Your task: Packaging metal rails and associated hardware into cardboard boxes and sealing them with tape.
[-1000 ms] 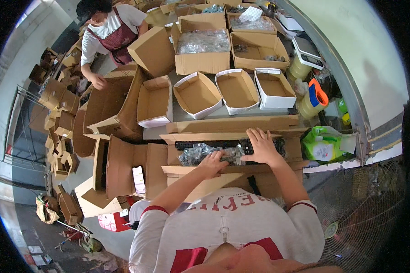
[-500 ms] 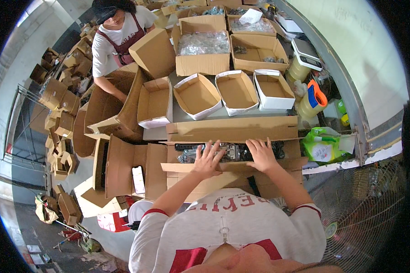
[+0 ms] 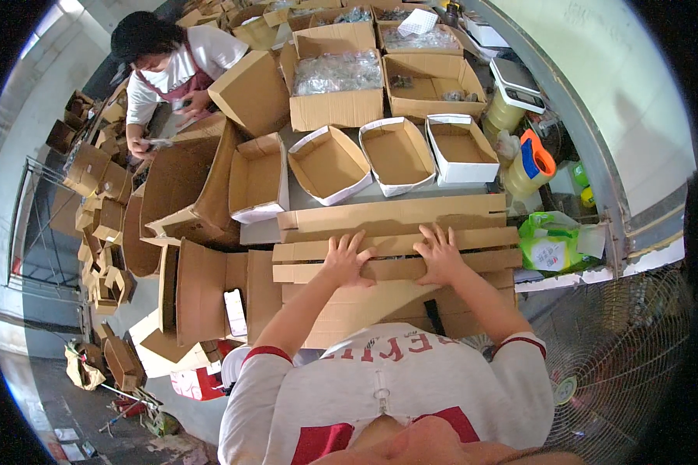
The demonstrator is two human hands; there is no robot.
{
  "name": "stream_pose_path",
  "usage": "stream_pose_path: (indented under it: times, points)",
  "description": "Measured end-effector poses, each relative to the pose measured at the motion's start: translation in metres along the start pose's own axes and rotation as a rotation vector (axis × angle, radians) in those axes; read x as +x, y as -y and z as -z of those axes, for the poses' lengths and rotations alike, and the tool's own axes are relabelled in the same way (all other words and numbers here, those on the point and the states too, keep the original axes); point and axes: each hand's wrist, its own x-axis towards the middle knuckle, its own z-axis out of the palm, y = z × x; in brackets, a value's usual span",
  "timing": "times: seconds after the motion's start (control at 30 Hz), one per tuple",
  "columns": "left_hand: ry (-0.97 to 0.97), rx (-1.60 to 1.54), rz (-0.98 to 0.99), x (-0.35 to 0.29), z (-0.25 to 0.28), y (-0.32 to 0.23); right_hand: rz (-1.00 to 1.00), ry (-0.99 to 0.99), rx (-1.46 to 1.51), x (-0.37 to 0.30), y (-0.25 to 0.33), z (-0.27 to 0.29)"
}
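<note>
A long cardboard box [image 3: 302, 252] lies in front of me, two narrow flaps folded inward over its top with a thin dark slit between them. My left hand [image 3: 347, 261] rests on the flaps left of the middle, fingers spread. Lying across them farther right is my right hand [image 3: 440, 256], its fingers also apart. Behind the hands a wider cardboard flap [image 3: 392, 217] stands up along the far side. The contents are almost wholly hidden. Close to my body, a black strip [image 3: 433, 316] lies on the near cardboard.
Several shallow white-sided trays [image 3: 329, 167] stand in a row beyond the box. Left are a large open carton [image 3: 186, 190] and a phone [image 3: 235, 312] on cardboard. A green bag [image 3: 549, 244] sits right; a fan [image 3: 597, 372] stands below it. Across the table a co-worker [image 3: 167, 70] handles small items.
The flaps have come down over the metal and plastic parts that showed between my hands. Both hands now lie on the flaps. The co-worker's hand has come out of the large carton.
</note>
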Motion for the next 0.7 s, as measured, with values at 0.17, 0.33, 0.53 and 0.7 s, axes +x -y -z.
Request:
stream_pose_path:
  times: [0.17,0.33,0.53,0.7]
  points:
    - [0.137,-0.051,-0.063,0.024,0.010,0.018,-0.039,0.277,-0.029,0.032,-0.007,0.019]
    - [-0.140,-0.010,-0.131,0.000,-0.025,0.005,-0.014,0.218,-0.073,0.006,-0.007,-0.008]
    - [0.030,-0.022,-0.076,-0.004,-0.010,-0.003,0.023,0.085,-0.102,0.001,-0.011,-0.013]
    - [0.133,-0.014,-0.133,0.001,0.019,-0.003,0.013,0.271,-0.055,0.007,-0.014,-0.003]
